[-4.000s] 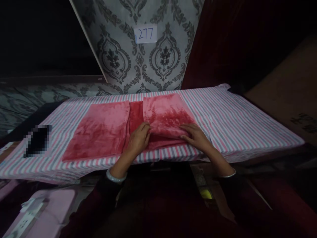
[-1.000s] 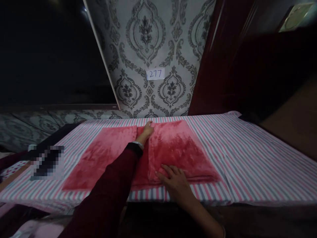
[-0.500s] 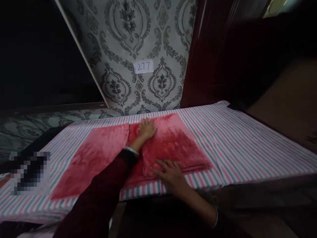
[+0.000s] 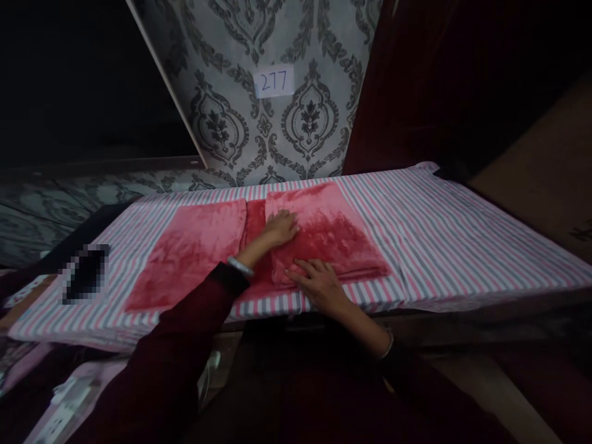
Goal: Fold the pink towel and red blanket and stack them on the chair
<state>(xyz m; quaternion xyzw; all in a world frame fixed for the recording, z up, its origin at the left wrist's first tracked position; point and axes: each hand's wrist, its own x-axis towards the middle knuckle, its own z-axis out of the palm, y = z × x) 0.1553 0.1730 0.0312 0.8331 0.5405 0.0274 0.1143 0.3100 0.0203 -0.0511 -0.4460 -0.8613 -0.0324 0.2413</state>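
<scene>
A plush red blanket (image 4: 198, 246) lies on a striped cloth, its left and right parts folded inward with a darker strip showing between them. My left hand (image 4: 280, 228) rests flat on the right folded part, close to its inner edge, fingers stretched out. Nearer to me, my right hand (image 4: 319, 280) lies with spread fingers on the front inner corner of that same folded part. Neither hand grips the fabric. Each wrist carries a bracelet.
The striped cloth (image 4: 453, 240) covers the table. A dark screen (image 4: 92, 80) stands at the back left. On the patterned wall (image 4: 222, 117) hangs a paper label (image 4: 274, 81) reading 277. A pixelated dark object (image 4: 86, 274) lies at the left, and a brown cardboard-like surface (image 4: 546, 179) is at the right.
My left hand has slid from the far inner edge towards me on the folded part. My right hand stays near the front corner. The view has tipped downward.
</scene>
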